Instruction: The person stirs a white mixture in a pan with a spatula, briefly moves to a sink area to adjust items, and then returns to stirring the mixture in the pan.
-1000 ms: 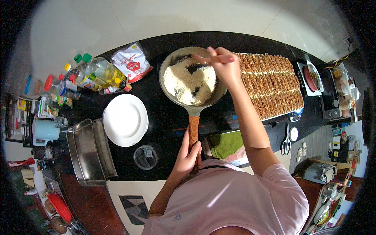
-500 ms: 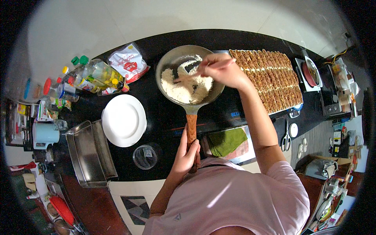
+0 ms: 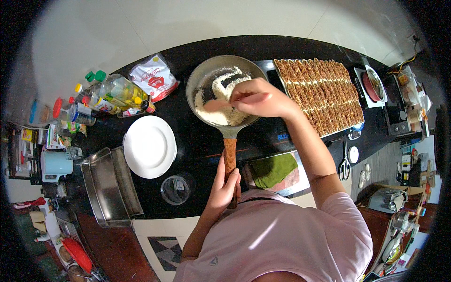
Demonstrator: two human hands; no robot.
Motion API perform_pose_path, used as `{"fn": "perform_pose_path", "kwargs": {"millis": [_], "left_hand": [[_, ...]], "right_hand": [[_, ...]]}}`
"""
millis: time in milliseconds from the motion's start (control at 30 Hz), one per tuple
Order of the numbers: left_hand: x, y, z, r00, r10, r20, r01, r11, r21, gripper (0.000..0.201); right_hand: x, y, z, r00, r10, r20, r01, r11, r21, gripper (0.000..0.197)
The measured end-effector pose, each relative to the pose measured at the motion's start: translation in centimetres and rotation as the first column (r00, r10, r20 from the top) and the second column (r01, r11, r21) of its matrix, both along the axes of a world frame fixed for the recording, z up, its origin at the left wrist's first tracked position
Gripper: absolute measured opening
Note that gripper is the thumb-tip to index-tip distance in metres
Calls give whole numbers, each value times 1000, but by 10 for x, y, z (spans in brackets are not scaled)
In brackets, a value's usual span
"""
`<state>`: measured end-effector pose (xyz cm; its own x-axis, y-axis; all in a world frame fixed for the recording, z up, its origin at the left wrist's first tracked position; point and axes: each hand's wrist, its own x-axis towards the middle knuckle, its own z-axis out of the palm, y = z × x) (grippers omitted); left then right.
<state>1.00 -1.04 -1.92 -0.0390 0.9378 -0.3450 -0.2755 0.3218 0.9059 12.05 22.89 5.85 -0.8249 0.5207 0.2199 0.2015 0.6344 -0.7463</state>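
Note:
My left hand (image 3: pixel 225 187) is wrapped around the wooden handle (image 3: pixel 229 152) of a grey frying pan (image 3: pixel 201 77). White, flour-like powder (image 3: pixel 217 118) lies in the pan, with a swept track through its far part. Over the pan's right side, my right hand (image 3: pixel 263 98) is closed on a pinkish-brown spatula (image 3: pixel 215 105). Its blade is down in the powder, and motion blurs it a little. My fingers hide the middle of the spatula. The pan sits on a dark cooktop.
Right of the pan lies a large tray of browned, crumb-topped strips (image 3: pixel 319 96). A white plate (image 3: pixel 149 147), a clear bowl (image 3: pixel 177 190) and a metal tin (image 3: pixel 110 188) stand left. Behind them are a white-and-red bag (image 3: pixel 155 77) and several bottles (image 3: pixel 123 89). Green cloth (image 3: pixel 275 170) and scissors (image 3: pixel 345 164) lie nearer me.
My right hand has come nearer to me and slightly left, sweeping the spatula through the powder. The powder has shifted, baring more of the pan. My left hand keeps its hold.

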Motion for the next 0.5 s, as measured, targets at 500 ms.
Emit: {"fn": "perform_pose_path", "kwargs": {"millis": [500], "left_hand": [[1,0,0,1000,-10,-8,10,1000,2,60]], "right_hand": [[25,28,-22,786,-611,-94,457,676,-578,34]]}}
